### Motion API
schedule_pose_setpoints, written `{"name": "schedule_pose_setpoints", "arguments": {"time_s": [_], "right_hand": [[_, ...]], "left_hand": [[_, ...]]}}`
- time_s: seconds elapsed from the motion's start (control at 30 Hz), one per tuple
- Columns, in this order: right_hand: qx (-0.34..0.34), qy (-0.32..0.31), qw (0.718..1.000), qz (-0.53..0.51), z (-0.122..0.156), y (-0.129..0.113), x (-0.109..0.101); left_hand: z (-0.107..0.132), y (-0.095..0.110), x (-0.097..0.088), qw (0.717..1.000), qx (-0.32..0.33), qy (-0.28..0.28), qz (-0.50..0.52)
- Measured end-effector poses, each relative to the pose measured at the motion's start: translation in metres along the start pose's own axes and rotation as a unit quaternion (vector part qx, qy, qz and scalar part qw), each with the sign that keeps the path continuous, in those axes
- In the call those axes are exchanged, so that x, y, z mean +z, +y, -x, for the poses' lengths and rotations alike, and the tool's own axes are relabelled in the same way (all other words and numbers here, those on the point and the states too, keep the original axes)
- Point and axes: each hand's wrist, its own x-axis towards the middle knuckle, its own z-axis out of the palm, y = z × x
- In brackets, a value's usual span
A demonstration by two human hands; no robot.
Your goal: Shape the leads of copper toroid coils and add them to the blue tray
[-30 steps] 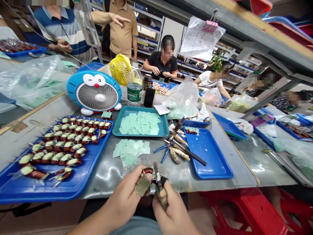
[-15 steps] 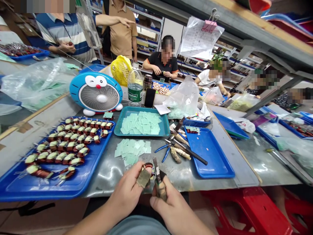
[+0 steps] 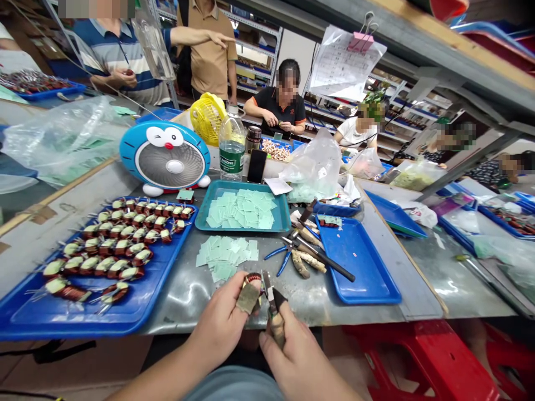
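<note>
My left hand [image 3: 223, 312] pinches a ring-shaped coil wound with copper-coloured wire [image 3: 253, 277]; brownish tape wraps the thumb and hides part of the ring. My right hand [image 3: 295, 345] grips what looks like pliers [image 3: 271, 301], with a narrow metal head pointing up and a beige wrapped handle. Dark wrapping covers a fingertip of that hand. The metal head is right beside the coil; whether it touches or grips a lead, I cannot tell. Both hands are held at the table's near edge, below a loose pile of pale green sheets [image 3: 225, 256].
At left, a blue tray [image 3: 125, 328] bears rows of wound coils [image 3: 106, 264]. More green sheets lie in a teal tray [image 3: 200, 220]. Pliers and a dark rod [image 3: 330, 264] lie beside another blue tray [image 3: 368, 267]. A fan [image 3: 173, 161] and a bottle [image 3: 231, 159] stand behind. Co-workers sit opposite.
The coil and the tool remain in my hands, side by side. My left hand has tilted slightly, and my right hand has shifted a little to the right.
</note>
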Motion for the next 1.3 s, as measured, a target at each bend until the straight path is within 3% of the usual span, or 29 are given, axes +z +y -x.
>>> {"name": "schedule_pose_setpoints", "arguments": {"time_s": [0.1,0.2,0.4,0.57,0.67,0.77,0.87,0.97,1.03,1.1,1.17,1.3], "right_hand": [[-0.032,0.027,0.999,0.007,-0.004,0.001,0.001],[-0.051,0.016,0.999,-0.006,-0.006,-0.003,-0.003],[-0.011,0.039,0.998,0.046,-0.012,-0.001,0.004],[-0.041,0.174,0.972,0.153,-0.027,0.013,0.025],[-0.050,0.221,0.960,0.164,-0.035,0.012,0.026],[-0.019,0.172,0.982,0.077,-0.032,0.010,0.012],[0.053,0.073,0.992,-0.091,-0.019,0.019,0.000],[0.114,-0.022,0.964,-0.238,-0.004,0.036,0.008],[0.130,-0.075,0.948,-0.281,0.003,0.046,0.021],[0.121,-0.087,0.947,-0.283,0.007,0.048,0.031],[0.111,-0.055,0.959,-0.254,0.008,0.044,0.033],[0.092,-0.003,0.984,-0.153,0.006,0.026,0.018]], "left_hand": [[-0.003,0.000,0.000,1.000,0.002,0.004,-0.003],[-0.006,0.000,-0.003,1.000,0.007,0.004,-0.010],[-0.010,0.001,-0.004,1.000,0.004,0.024,-0.011],[-0.012,-0.008,0.007,0.991,0.005,0.119,-0.054],[-0.015,-0.015,0.005,0.989,0.015,0.133,-0.059],[-0.017,-0.023,-0.004,0.993,0.030,0.111,-0.024],[-0.017,-0.033,-0.012,0.990,-0.003,0.103,0.101],[-0.015,-0.035,-0.010,0.949,-0.044,0.096,0.297],[-0.013,-0.030,-0.006,0.911,-0.073,0.108,0.391],[-0.011,-0.022,-0.002,0.885,-0.099,0.126,0.436],[-0.008,-0.016,0.001,0.877,-0.113,0.131,0.449],[-0.001,-0.015,0.004,0.901,-0.117,0.107,0.404]]}}
